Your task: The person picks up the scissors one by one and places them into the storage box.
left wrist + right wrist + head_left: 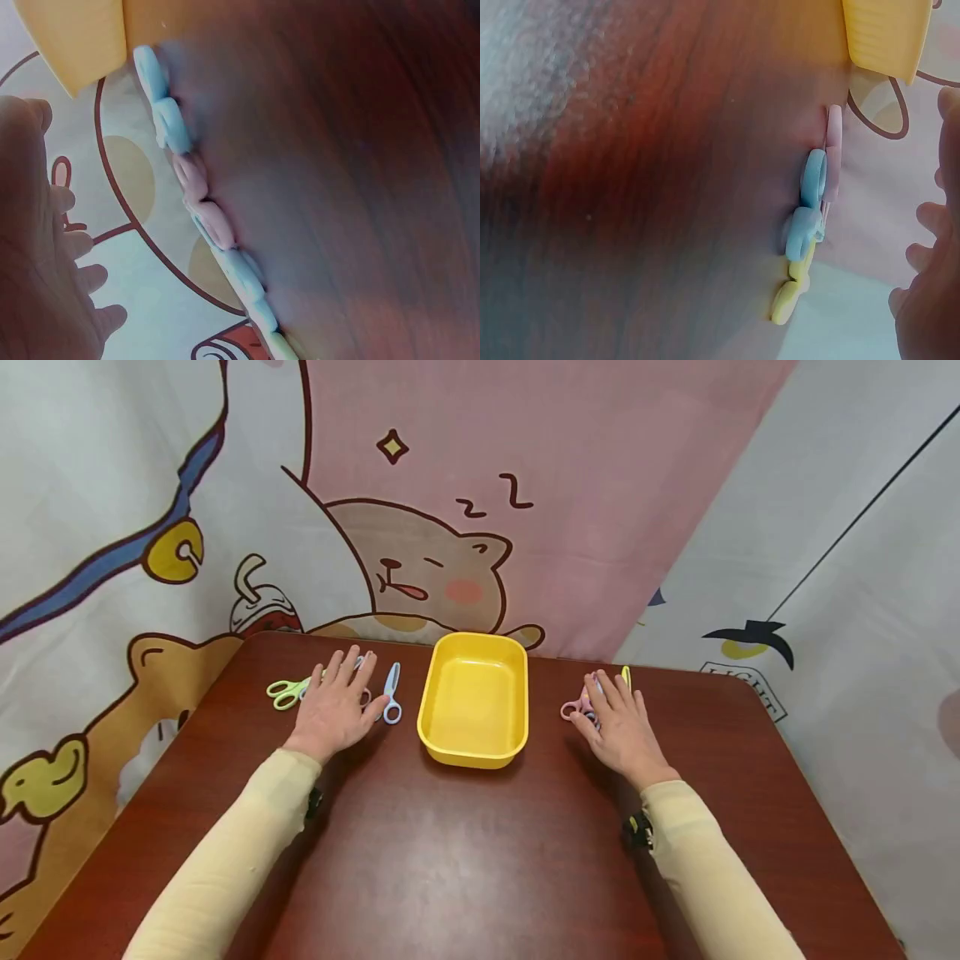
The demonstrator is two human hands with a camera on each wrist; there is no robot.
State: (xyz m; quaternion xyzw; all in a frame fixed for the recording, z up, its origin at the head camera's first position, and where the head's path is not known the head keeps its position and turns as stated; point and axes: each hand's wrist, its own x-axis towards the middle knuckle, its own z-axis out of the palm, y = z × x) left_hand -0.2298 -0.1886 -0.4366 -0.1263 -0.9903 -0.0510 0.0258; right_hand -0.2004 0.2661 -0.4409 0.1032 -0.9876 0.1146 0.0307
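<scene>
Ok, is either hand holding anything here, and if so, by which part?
Nothing is held. The left hand and the right hand hover, spread, over scissors; both wrist views show a gap between hand and scissors.

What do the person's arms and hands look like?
Left hand and right hand: bare, no gloves or rings visible. Left sleeve and right sleeve: long, pale cream, ending at the wrists. A small dark item shows at the left cuff; another dark item, with a yellowish mark, at the right.
</scene>
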